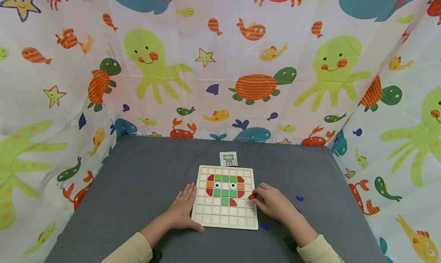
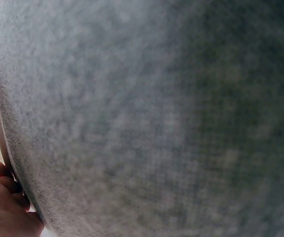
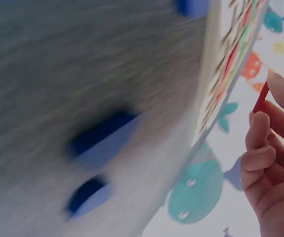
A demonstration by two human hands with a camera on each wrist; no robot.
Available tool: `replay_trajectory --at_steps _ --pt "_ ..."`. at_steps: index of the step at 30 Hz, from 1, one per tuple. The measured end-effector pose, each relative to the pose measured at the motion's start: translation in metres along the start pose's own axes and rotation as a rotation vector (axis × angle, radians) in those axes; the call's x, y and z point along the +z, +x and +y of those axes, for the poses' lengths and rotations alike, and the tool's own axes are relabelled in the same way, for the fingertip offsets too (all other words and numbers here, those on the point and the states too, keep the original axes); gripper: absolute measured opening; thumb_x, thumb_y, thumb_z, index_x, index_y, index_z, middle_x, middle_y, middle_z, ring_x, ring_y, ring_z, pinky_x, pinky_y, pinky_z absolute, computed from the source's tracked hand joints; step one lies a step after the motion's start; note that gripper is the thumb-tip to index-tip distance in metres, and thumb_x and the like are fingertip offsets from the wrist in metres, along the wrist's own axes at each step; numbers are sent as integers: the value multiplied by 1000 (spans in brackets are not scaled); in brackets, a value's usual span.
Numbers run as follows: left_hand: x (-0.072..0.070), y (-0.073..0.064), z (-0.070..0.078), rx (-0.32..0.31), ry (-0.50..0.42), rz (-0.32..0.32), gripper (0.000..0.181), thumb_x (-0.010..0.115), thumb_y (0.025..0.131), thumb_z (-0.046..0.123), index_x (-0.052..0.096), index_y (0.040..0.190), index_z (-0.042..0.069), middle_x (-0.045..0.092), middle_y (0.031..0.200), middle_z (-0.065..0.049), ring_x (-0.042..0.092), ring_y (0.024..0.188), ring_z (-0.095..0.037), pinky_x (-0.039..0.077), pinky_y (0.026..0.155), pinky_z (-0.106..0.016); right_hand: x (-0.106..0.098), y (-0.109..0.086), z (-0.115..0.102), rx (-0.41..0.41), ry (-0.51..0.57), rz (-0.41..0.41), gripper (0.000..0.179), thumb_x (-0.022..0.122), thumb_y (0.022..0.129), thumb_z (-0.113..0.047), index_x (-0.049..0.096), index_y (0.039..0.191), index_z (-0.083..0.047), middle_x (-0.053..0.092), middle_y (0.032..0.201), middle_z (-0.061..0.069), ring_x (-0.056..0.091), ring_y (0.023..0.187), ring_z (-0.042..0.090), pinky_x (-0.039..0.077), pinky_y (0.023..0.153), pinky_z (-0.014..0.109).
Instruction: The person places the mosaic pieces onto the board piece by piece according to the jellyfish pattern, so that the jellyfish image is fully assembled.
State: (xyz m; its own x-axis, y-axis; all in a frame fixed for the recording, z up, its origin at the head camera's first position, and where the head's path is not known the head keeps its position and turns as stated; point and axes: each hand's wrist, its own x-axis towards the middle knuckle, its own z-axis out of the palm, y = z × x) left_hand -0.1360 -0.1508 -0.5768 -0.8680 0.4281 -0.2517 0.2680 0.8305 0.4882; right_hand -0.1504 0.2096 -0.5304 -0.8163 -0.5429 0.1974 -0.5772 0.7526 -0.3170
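A square wooden grid board (image 1: 217,219) lies on the grey table, bearing a face-like pattern of red, orange and green tiles with two eye tiles (image 1: 218,185). Below the face, a green tile (image 1: 225,201) and a rounded red tile (image 1: 233,203) sit side by side. My left hand (image 1: 180,211) rests along the board's left edge, fingers extended, thumb by the near corner. Over the right edge, my right hand (image 1: 273,202) pinches a small red tile (image 3: 262,96) between thumb and fingertips; in the head view it overlaps the board's rim.
A small printed picture card (image 1: 229,159) lies just beyond the board. Loose blue tiles (image 1: 299,198) are scattered on the table to the right, some partly hidden by the right forearm. A curtain (image 1: 220,102) with sea animals borders the table's back and sides.
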Motion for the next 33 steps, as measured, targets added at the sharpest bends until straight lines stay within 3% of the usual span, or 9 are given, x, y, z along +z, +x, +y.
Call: replay_trajectory --at_steps 6,15,23,33 --pt "-2 0 2 8 -18 8 147 84 60 73 7 161 0 2 169 -18 0 157 -34 11 124 -57 7 28 -24 -51 12 47 20 81 86 -21 74 101 -10 65 93 1 53 70 6 49 61 21" --pt "-2 0 0 6 -10 10 147 83 60 75 7 161 0 3 170 -18 1 157 -33 11 124 -56 31 62 -55 -85 55 -22 14 79 90 -23 76 98 -12 67 94 3 58 73 10 51 65 24" --pt "-2 -3 1 6 -26 5 146 85 61 72 7 161 0 2 170 -18 0 157 -33 11 124 -57 52 77 -73 -57 9 -140 13 82 86 -23 77 94 -13 66 90 -1 58 74 8 52 69 22" --pt "-1 -2 2 22 -21 13 145 85 61 72 9 161 -2 4 169 -19 2 157 -34 12 123 -58 55 82 -78 -23 -27 -244 16 85 82 -26 76 90 -15 59 84 -5 48 66 6 46 63 22"
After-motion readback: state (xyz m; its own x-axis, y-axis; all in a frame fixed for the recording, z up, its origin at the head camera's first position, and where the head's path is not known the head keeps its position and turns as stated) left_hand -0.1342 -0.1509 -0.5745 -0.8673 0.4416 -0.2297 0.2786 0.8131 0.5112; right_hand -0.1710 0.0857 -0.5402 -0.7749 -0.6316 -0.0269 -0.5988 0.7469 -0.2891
